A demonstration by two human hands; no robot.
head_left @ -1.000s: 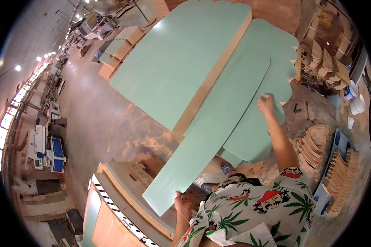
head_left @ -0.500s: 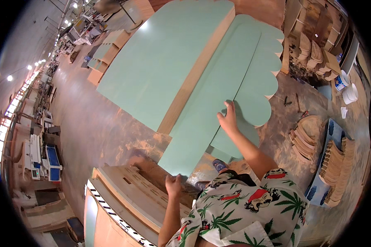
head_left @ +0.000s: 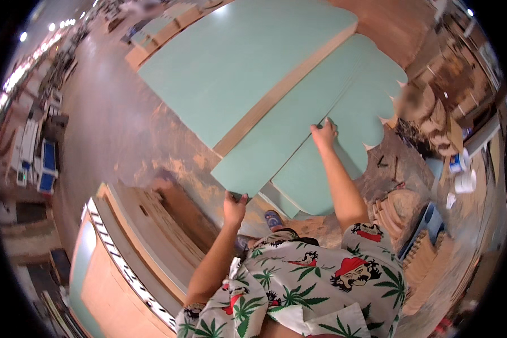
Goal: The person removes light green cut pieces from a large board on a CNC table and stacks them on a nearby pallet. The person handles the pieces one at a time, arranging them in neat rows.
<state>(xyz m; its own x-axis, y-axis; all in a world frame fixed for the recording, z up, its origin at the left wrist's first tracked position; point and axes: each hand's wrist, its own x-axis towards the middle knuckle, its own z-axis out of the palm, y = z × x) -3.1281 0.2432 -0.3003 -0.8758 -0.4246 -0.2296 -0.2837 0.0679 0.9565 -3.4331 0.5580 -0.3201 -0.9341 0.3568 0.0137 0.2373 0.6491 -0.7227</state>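
A long pale green panel (head_left: 259, 163) lies over a wider green board with a scalloped edge (head_left: 357, 112). At the panel's near end, my left hand (head_left: 235, 209) grips the edge, thumb uppermost. My right hand (head_left: 325, 136) holds the panel's long right side, with some fingertips hidden at the seam between panel and board. To the left of the panel runs a bare wooden strip (head_left: 281, 90), bordering a large flat green sheet (head_left: 208, 73).
A stack of curved wooden pieces (head_left: 146, 225) stands close by my left arm. Arched wood offcuts (head_left: 397, 208) lie on the dusty floor to the right, below white buckets (head_left: 465, 180). My sandaled foot (head_left: 274, 219) is just past the panel's near end.
The view has shifted and turned. Both hands remain at the long panel; its near end has swung left against the scalloped board, exposing more of that board's near end.
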